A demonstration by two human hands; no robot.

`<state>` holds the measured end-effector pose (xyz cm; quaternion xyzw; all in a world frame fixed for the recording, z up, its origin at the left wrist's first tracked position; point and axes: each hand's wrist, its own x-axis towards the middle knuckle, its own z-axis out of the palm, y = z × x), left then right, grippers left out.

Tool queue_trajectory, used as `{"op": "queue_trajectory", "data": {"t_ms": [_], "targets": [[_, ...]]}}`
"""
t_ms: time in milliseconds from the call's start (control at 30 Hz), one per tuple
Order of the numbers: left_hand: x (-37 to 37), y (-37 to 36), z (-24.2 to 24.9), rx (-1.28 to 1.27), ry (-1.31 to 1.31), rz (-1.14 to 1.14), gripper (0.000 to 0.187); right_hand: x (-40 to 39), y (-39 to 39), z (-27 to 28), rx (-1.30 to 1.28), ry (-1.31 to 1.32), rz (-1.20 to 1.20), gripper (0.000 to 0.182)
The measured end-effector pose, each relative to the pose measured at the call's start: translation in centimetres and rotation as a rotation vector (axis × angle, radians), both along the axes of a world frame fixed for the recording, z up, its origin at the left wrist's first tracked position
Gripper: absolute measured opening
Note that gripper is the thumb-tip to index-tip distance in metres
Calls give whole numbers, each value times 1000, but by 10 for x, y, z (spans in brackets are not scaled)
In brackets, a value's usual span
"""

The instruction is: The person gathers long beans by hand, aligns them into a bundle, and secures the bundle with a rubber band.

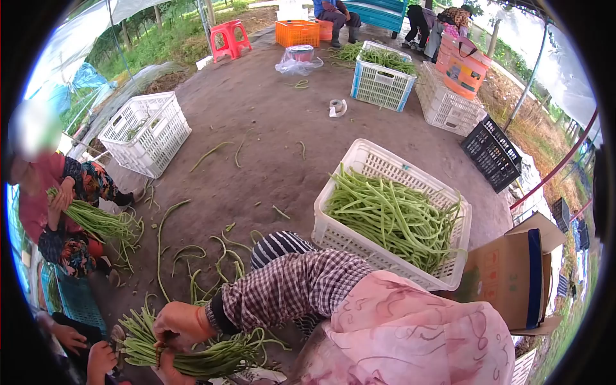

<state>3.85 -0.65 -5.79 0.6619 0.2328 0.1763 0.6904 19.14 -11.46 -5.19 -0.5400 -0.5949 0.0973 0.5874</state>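
At the lower left, a bundle of long green beans [218, 360] lies across my hands. My right hand [183, 326], reaching from a checked sleeve, is closed on the bundle's upper side, where a thin dark strip shows at the fingers. Below it, my left hand [170, 371] is wrapped round the bundle, partly cut off by the frame's bottom edge. Loose long beans [192, 253] are scattered on the ground beside my striped knee. A white crate [333, 221] heaped with long beans stands to the right of my arm.
Left, a co-worker [38, 205] holds beans; another person's hands [70, 337] are below. A cardboard box [504, 276] stands right of the bean crate. Farther off are white crates [144, 151], a black crate [491, 154], a red stool [230, 38], an orange basket [297, 33] and several people.
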Motion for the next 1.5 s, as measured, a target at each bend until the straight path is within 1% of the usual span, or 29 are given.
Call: {"op": "queue_trajectory", "data": {"t_ms": [100, 167, 233, 300, 333, 367, 400, 467, 567, 633, 700, 733, 767, 867, 933, 967, 1033, 1067, 1100, 1133, 1167, 1200, 1233, 1267, 1300, 1333, 1400, 1467, 1500], "targets": [[-3, 7, -4, -34, 34, -20, 20, -1, -1, 2, 20, 14, 9, 12], [-10, 31, -27, -477, -172, -231, 19, -2, -3, 3, 0, 85, 31, 12], [-11, 25, -20, -481, -153, -195, 20, -5, 0, 0, -24, 159, 57, 11], [-6, 13, -11, -486, -135, -167, 21, -6, 2, -4, -68, 414, 208, 10], [-3, 3, -6, -454, -156, -65, 17, -1, -1, 0, -180, 438, 274, 14], [-1, -2, -3, -421, -177, 36, 15, 0, -2, 1, -181, 438, 278, 14], [-2, -2, -2, -420, -179, 41, 15, 2, -2, 1, -209, 415, 297, 14], [-2, -2, -1, -237, -162, 50, 15, 5, -4, 3, -239, 386, 322, 13], [-4, 1, 2, -220, -152, 71, 16, 6, -6, 7, -287, 196, 267, 11], [-4, 1, -2, -248, -181, 101, 16, 3, -5, 6, -295, 644, 504, 13], [0, 3, -6, -275, -214, 124, 15, 2, 1, 1, -295, 710, 562, 15], [3, 5, -7, -165, -225, 78, 14, 3, 2, 1, -296, 779, 619, 18], [4, 7, -8, -53, -237, 32, 14, 4, -1, 6, -297, 769, 619, 18], [4, 6, 0, -99, -257, -12, 15, 5, -9, 20, -239, 692, 676, 19], [11, -3, 8, -165, -261, 40, 20, -1, -11, 26, -70, 1178, 1009, 18], [13, -9, 15, -233, -260, 104, 24, 0, -16, 29, -82, 1178, 1039, 18], [17, -15, 27, -197, -86, 32, 29, 3, -33, 56, -285, 1185, 943, 20], [19, -22, 29, -431, -185, 9, 31, 6, -28, 51, -300, 1073, 870, 25], [19, -17, 22, -368, -235, -25, 29, 9, -26, 47, -321, 1090, 822, 25], [17, -6, -8, 52, -269, -27, 26, 16, -20, 40, -238, 887, 745, 28], [17, -9, 12, -338, -228, -5, 22, 22, -19, 39, -250, 922, 741, 31], [16, -7, 11, -181, -211, -7, 22, 24, -20, 42, 2, 706, 824, 38], [18, -5, 6, -31, -186, -32, 22, 27, -26, 57, -51, 1003, 932, 43], [22, -8, 11, -280, -239, -24, 19, 29, -33, 73, -128, 1298, 1002, 48], [18, -9, 13, -526, -315, -6, 17, 25, -30, 78, -112, 1312, 840, 48], [19, -12, 13, -555, -369, -4, 15, 28, -36, 78, -59, 1319, 634, 48], [18, -11, 11, -503, -375, -34, 14, 48, -27, 43, -69, 1197, 721, 48], [18, -9, 10, -359, -361, -110, 14, 56, -23, 31, -105, 989, 805, 49], [17, -9, 11, -358, -361, -104, 14, 52, -24, 36, -108, 990, 810, 49]]}}
